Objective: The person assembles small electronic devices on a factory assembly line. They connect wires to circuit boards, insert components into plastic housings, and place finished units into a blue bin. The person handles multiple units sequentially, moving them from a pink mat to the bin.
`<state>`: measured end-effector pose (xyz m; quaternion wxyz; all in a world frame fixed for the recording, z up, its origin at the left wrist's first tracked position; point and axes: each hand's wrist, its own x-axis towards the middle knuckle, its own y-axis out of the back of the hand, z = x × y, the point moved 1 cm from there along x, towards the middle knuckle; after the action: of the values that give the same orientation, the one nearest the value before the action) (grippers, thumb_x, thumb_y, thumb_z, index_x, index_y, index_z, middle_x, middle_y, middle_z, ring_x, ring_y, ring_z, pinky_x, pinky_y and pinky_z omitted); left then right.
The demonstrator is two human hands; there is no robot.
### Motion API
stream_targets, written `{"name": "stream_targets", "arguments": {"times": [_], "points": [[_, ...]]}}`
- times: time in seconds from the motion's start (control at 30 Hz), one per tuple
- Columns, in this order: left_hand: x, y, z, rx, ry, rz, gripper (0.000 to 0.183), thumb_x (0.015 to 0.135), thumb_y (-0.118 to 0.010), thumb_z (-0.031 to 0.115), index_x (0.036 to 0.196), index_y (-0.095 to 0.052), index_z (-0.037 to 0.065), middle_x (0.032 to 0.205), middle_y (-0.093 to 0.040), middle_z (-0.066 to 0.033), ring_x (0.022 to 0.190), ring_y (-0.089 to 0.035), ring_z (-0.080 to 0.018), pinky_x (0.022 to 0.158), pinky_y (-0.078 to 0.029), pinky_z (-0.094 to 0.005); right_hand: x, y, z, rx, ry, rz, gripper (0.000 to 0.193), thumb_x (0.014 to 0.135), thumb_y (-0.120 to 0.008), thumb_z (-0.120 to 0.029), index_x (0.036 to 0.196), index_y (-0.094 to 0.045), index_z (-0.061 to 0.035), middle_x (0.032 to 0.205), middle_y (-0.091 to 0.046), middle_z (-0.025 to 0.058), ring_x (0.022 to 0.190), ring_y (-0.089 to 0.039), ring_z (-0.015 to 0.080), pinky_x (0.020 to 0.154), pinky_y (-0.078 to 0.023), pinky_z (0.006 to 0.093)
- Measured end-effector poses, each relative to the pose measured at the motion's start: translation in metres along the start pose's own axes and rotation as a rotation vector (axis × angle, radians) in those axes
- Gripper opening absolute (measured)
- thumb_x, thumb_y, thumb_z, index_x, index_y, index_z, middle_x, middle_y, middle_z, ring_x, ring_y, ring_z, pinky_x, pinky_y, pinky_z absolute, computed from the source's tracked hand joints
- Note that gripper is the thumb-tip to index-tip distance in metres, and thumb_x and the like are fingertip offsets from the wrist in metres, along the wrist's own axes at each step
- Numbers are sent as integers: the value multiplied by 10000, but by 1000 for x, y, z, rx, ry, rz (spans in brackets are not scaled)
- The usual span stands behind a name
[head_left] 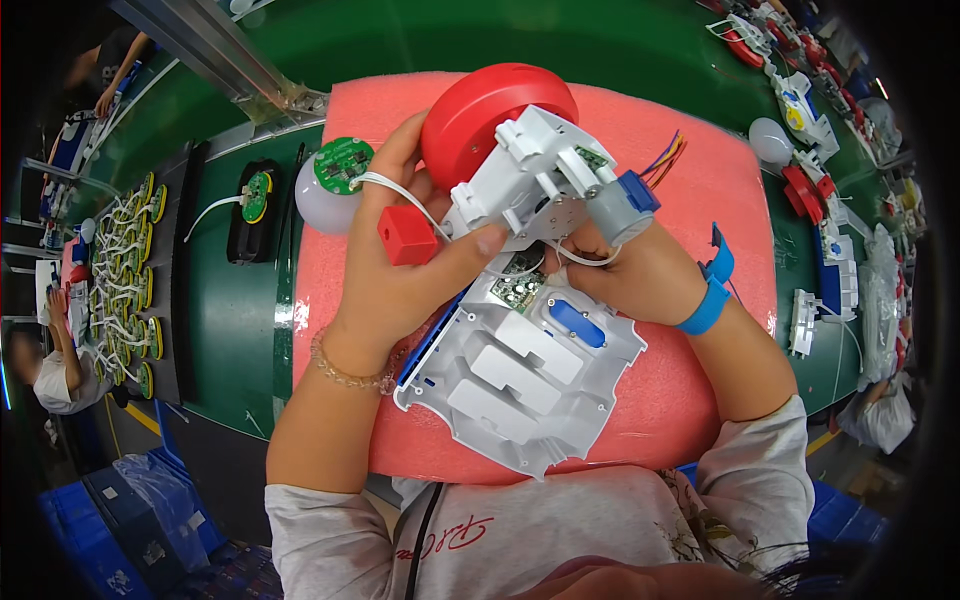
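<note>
My left hand (392,275) grips a white plastic mechanism (500,185) that has a large red disc (490,105) on its far side and a red block (407,236) beside my thumb. A grey motor with a blue cap (625,208) sits at its right end. Below it lies an opened white plastic shell (530,385), inner side up, with a green circuit board (518,287) at its far edge. My right hand (640,270) is closed by that board, beside white wires; its fingertips are partly hidden under the mechanism. A white dome with a round green board (343,165) lies left, wired toward the mechanism.
Pink foam (690,400) pads the green workbench (225,330). At left, a black holder (253,215) carries a round green board, and a rack holds several wired boards (125,275). A metal post (205,45) stands far left. Further parts and people line the sides.
</note>
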<state>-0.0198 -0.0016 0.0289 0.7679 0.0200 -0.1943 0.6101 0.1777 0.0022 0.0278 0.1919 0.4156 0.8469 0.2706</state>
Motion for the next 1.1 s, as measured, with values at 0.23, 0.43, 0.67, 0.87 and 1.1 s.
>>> {"name": "stream_targets", "arguments": {"times": [0.23,0.43,0.67,0.87,1.1], "points": [[0,3,-1,149,-40,-22,758,679,-688,52,1301,-261,-17,1193,-452,-160,1069,-492,-223,886,-412,-337,1,-3,3,-114,140,62,143,734,-586,-98,867,-629,-64,783,-606,129,735,-583,295,646,-457,360],[-1,10,-4,310,-77,-98,783,671,-687,60,1316,-249,-4,1237,-432,-164,1139,-461,-237,954,-372,-358,2,5,-5,-173,107,-64,112,726,-601,-90,835,-627,-84,814,-596,89,785,-572,275,680,-463,348],[-1,10,-4,342,-109,-106,786,662,-687,42,1315,-253,-5,1225,-441,-164,1136,-461,-231,950,-375,-357,0,4,0,-235,232,-11,98,720,-597,-89,817,-609,-87,808,-588,86,753,-571,269,656,-463,353],[-1,11,-4,323,-83,-106,782,665,-687,50,1314,-254,-5,1228,-436,-162,1139,-455,-234,961,-362,-353,-2,-1,-7,-345,301,17,80,737,-564,-93,813,-587,-91,780,-572,95,726,-568,274,616,-464,360],[0,9,-8,289,-128,0,722,648,-720,62,1258,-346,-38,1139,-500,-149,1045,-505,-209,884,-403,-320,-10,3,-21,-426,209,-8,129,730,-546,-111,857,-557,-86,736,-561,144,658,-578,308,577,-463,408]]}}
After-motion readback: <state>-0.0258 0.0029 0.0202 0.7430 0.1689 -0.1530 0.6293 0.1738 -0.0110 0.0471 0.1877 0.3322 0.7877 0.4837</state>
